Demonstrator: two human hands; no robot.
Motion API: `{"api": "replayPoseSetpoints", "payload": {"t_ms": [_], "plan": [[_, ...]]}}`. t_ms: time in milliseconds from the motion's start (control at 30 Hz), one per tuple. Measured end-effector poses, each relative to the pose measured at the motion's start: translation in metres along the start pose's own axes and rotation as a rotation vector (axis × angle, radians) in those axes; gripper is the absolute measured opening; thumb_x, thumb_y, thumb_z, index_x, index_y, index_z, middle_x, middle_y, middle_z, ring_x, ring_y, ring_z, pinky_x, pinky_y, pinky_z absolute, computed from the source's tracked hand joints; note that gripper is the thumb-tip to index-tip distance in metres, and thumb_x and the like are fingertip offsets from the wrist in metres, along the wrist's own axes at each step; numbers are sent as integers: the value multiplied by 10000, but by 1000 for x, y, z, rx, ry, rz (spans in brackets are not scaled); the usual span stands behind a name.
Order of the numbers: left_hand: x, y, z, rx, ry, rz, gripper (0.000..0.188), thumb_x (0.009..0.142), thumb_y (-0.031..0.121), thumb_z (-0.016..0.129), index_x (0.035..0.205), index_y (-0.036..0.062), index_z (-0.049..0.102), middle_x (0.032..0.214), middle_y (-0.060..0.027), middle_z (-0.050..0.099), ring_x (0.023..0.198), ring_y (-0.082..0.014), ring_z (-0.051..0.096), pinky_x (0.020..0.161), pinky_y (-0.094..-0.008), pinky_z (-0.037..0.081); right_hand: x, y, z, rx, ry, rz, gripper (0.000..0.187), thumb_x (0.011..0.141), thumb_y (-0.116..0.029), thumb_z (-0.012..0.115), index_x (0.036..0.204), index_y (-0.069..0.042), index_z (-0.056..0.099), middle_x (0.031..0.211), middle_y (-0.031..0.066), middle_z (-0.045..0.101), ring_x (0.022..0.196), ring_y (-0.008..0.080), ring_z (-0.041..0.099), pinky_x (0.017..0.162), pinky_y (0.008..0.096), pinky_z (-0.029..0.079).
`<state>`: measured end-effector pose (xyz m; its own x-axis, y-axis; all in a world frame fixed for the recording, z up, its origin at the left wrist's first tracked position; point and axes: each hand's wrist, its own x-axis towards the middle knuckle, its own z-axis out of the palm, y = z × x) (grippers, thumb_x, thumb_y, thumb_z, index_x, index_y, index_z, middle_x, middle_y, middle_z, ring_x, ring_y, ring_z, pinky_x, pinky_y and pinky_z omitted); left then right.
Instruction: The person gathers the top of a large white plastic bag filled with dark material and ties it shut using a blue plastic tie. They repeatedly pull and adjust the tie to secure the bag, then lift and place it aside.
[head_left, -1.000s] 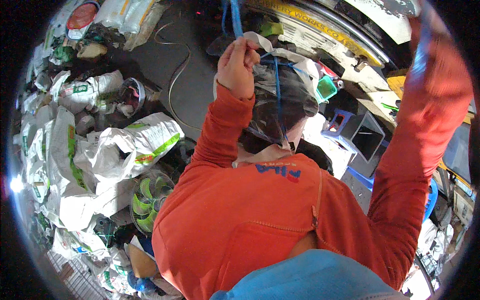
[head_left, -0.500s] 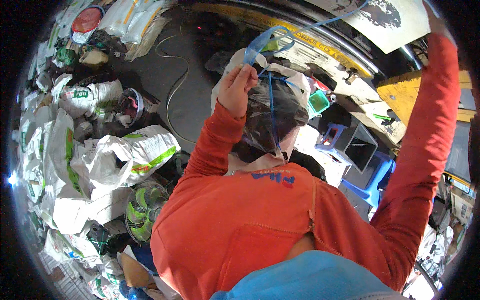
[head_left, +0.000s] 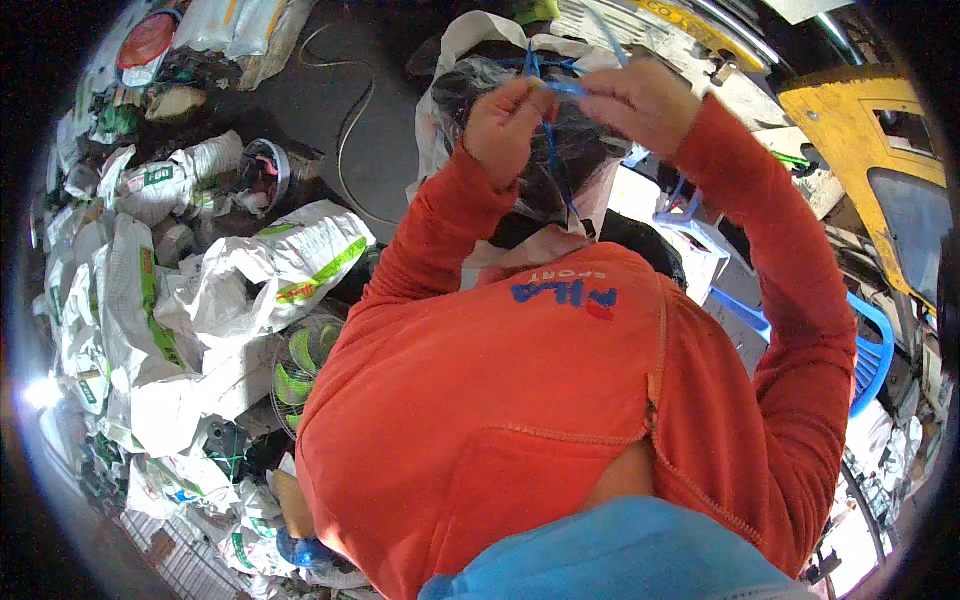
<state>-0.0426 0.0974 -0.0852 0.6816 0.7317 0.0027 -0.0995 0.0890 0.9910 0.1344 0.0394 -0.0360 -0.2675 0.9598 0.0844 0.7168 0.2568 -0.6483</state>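
Observation:
In front of me stands a large white sack [head_left: 428,140] with dark, clear-wrapped contents [head_left: 590,150] showing at its mouth. Blue plastic strapping [head_left: 551,150] crosses over the top of it. My left hand [head_left: 503,128] is closed in a pinch on the strapping, just above the sack's opening. Close by on the right, my right hand [head_left: 640,105] also has its fingers closed on the blue strapping, which stretches between both hands. A loose length of it rises past the right hand. The right hand is slightly blurred.
White printed sacks [head_left: 270,270] lie piled on the left beside a green-bladed fan [head_left: 300,365]. A thin cable [head_left: 362,110] runs along the dark floor. To the right are a blue plastic chair [head_left: 873,355] and a yellow machine panel [head_left: 850,110].
My right hand has come down and inward from the far upper right to beside the left hand. The long stretched strapping is now slack and gathered. My view has shifted slightly.

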Motion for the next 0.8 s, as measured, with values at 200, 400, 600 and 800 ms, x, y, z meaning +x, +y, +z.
{"api": "replayPoseSetpoints", "payload": {"t_ms": [200,400,600,800], "plan": [[-21,-12,-21,235,-149,67,110,824,79,466,764,13,529,673,-34,498,628,-113,461,569,-245,373,-34,-36,35,231,38,224,149,821,-116,462,784,20,511,651,145,506,595,236,504,562,295,403],[-9,-38,-74,689,-364,513,45,766,62,529,772,17,521,697,-101,503,673,-270,514,737,-347,427,-111,-60,27,188,188,438,176,809,-88,452,919,-16,568,830,154,590,772,291,578,684,322,452],[4,-76,-72,791,-299,918,106,752,107,570,787,28,508,732,-113,510,744,-302,517,801,-384,419,-184,-73,27,80,189,529,142,792,-47,516,907,-2,585,841,121,606,779,189,585,697,272,442],[7,-77,-74,910,-321,718,169,779,209,541,833,50,551,847,-124,550,851,-294,522,715,-340,427,-266,-70,17,309,380,599,151,810,-73,534,926,14,576,860,77,599,786,119,536,709,231,402]]}}
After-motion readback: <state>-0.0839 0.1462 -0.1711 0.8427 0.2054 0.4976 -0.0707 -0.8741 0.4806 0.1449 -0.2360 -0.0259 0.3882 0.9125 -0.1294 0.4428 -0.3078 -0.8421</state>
